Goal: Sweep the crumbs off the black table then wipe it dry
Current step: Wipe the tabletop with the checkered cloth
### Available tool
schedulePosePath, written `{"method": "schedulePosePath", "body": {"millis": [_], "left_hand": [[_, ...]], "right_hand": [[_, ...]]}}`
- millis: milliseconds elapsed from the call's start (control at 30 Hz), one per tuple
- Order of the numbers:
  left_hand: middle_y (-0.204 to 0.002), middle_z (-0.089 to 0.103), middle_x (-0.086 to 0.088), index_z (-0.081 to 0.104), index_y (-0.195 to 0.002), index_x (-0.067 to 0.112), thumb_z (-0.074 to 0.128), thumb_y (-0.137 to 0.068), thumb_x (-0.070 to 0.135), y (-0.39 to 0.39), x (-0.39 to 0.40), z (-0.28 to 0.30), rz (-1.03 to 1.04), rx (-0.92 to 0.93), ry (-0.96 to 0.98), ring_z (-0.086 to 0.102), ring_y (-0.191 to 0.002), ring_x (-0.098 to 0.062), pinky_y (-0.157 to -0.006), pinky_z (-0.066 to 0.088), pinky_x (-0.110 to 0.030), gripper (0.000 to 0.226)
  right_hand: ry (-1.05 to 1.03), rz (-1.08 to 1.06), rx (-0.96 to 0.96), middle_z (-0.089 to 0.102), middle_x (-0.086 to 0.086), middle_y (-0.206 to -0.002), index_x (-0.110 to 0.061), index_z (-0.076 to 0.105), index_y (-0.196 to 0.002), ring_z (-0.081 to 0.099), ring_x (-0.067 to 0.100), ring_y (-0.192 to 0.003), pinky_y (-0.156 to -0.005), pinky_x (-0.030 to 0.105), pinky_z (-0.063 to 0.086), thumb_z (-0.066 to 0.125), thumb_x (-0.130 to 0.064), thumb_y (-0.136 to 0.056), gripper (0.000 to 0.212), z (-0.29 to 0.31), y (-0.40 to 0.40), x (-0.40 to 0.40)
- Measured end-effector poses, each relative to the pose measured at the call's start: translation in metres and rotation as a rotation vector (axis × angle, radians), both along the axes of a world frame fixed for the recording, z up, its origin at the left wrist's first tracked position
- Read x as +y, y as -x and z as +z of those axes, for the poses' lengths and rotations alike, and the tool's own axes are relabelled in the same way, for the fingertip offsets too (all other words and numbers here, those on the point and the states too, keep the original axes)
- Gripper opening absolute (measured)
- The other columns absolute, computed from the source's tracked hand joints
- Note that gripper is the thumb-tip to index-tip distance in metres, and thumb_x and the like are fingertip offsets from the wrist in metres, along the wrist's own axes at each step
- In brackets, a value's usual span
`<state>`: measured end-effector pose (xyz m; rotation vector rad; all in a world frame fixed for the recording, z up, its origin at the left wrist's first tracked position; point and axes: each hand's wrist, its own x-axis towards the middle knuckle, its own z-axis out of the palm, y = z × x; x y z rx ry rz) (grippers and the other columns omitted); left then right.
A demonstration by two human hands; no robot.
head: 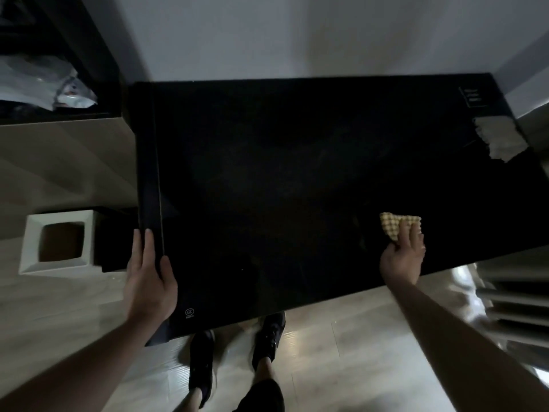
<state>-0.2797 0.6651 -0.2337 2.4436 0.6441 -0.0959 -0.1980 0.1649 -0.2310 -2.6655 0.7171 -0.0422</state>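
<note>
1. A person stands at the near edge of the black table [297, 179], the left hand [148, 281] clamped over its left rim near the front corner, thumb on top and fingers [139, 248] curled over the side, apparently steadying the top.
2. The right hand [402, 257] presses a folded yellow checked cloth [396, 224] onto the tabletop close to the front right edge; the fingers lie loosely bent over the cloth, gripping it rather than lying flat.
3. A second, white cloth [499, 138] lies bunched at the far right edge of the table, touched by neither hand.
4. A white bin [59, 242] stands open on the floor just left of the table.
5. The step in hand looks like wiping, though whether this pass is sweeping or drying cannot be told.
6. The next move likely calls for drawing the yellow cloth across the top toward the left edge and the bin, keeping it flat.
7. No crumbs or wet patches can be made out: the surface is dark, glossy and dimly lit, and only one tiny speck shows near the front.
8. The table's right corner runs out of the picture.
</note>
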Motion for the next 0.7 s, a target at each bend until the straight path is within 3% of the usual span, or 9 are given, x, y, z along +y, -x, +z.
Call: {"method": "schedulePosePath", "body": {"millis": [167, 267, 367, 467, 567, 700], "left_hand": [[-0.174, 0.009, 0.002, 0.018, -0.164, 0.024, 0.042, -0.107, 0.024, 0.002, -0.002, 0.004, 0.007, -0.017, 0.039, 0.025, -0.156, -0.028, -0.122, 0.033, -0.048, 0.063], [-0.173, 0.012, 0.003, 0.022, -0.164, 0.023, 0.042, -0.107, 0.022, 0.003, 0.000, 0.005, 0.020, -0.046, 0.088, 0.028, -0.156, -0.026, -0.121, 0.035, -0.046, 0.061], [-0.173, 0.014, 0.007, 0.026, -0.163, 0.026, 0.041, -0.107, 0.020, 0.003, 0.004, 0.006, 0.047, -0.080, 0.131, 0.031, -0.155, -0.021, -0.118, 0.038, -0.041, 0.059], [-0.173, 0.011, 0.010, 0.024, -0.163, 0.030, 0.038, -0.108, 0.021, 0.005, 0.004, 0.008, 0.053, -0.103, 0.178, 0.031, -0.152, -0.011, -0.110, 0.037, -0.033, 0.058], [-0.173, 0.008, 0.010, 0.021, -0.164, 0.030, 0.035, -0.108, 0.025, 0.004, 0.005, 0.007, 0.043, -0.099, 0.185, 0.028, -0.154, -0.014, -0.113, 0.036, -0.035, 0.058], [-0.173, 0.012, 0.008, 0.025, -0.163, 0.026, 0.040, -0.107, 0.024, 0.005, 0.007, 0.006, 0.050, -0.093, 0.167, 0.032, -0.153, -0.019, -0.115, 0.037, -0.038, 0.058]], "right_hand": [[-0.188, 0.023, -0.066, 0.032, 0.016, -0.166, -0.013, 0.047, -0.154, 0.027, 0.039, -0.154, -0.125, 0.055, 0.020, 0.047, -0.010, -0.077, 0.076, 0.006, 0.050, 0.129], [-0.395, 0.116, -0.089, 0.035, -0.001, -0.164, -0.020, 0.053, -0.150, 0.025, 0.022, -0.156, -0.129, 0.046, 0.016, 0.047, -0.003, -0.080, 0.072, 0.009, 0.067, 0.215], [-0.747, 0.231, -0.028, 0.051, -0.011, -0.151, -0.026, 0.061, -0.142, 0.041, 0.008, -0.148, -0.126, 0.034, 0.028, 0.047, 0.011, -0.091, 0.065, 0.026, 0.060, 0.309], [-0.998, 0.312, 0.108, 0.057, -0.009, -0.149, -0.029, 0.059, -0.144, 0.048, 0.004, -0.141, -0.120, 0.031, 0.039, 0.043, -0.004, -0.104, 0.050, 0.056, 0.036, 0.391], [-1.075, 0.269, 0.066, 0.055, -0.010, -0.151, -0.031, 0.058, -0.145, 0.046, 0.001, -0.141, -0.119, 0.022, 0.037, 0.041, -0.008, -0.108, 0.047, 0.077, 0.016, 0.421], [-0.990, 0.147, -0.050, 0.058, -0.017, -0.144, -0.030, 0.059, -0.145, 0.050, -0.006, -0.133, -0.116, 0.018, 0.038, 0.046, -0.004, -0.105, 0.049, 0.081, 0.015, 0.373]]}}
